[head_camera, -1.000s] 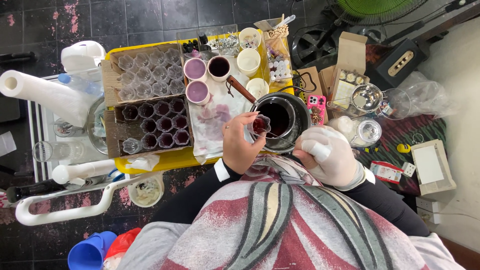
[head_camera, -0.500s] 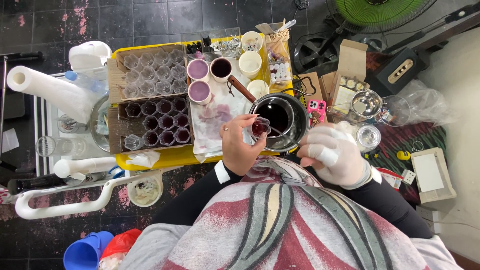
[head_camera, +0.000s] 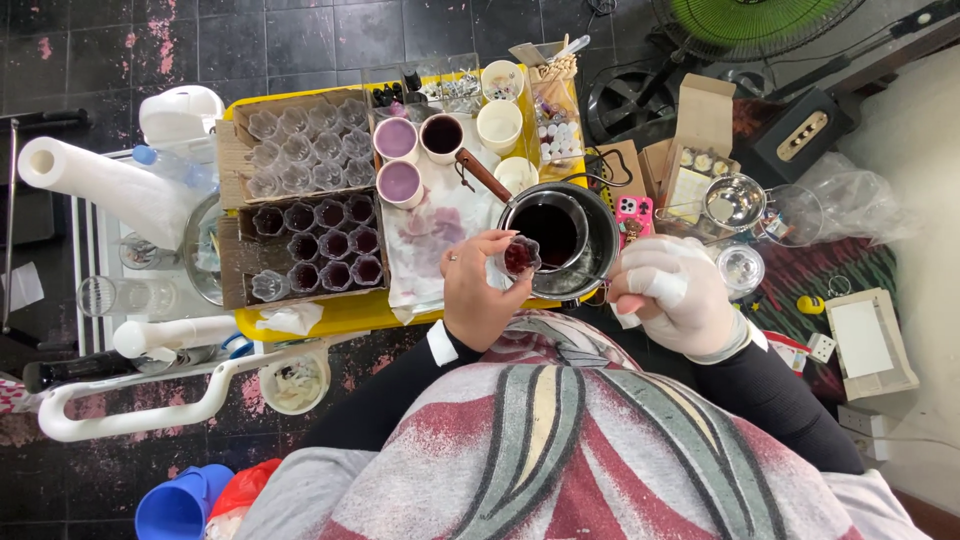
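- Holding a small clear glass cup (head_camera: 521, 257) in my left hand (head_camera: 478, 288), fingertips pinched around its rim; dark red liquid sat inside.
- Cup hung right at the near edge of the round metal pot (head_camera: 575, 240), touching or almost touching; I couldn't tell which.
- Pot was dark and glossy inside, filled with near-black liquid; a wooden handle (head_camera: 484, 175) stuck out toward the far left.
- My right hand (head_camera: 672, 295) wore a white glove, fingers curled against the pot's right side; I couldn't tell what they held, as the grip was hidden under the glove's back.
- Stained white cloth (head_camera: 440, 235) lay just left of the pot, blotched purple-pink.
- Cardboard tray (head_camera: 232, 262) held rows of small cups: near rows filled dark red, far rows clear.
- Three round white ceramic cups (head_camera: 398, 140) stood past the cloth, two with lilac contents, one dark.
- Everything stood on a yellow table (head_camera: 330, 315); its far edge was crowded and hard to read.
- My patterned top blocked the table's near edge below my wrists.
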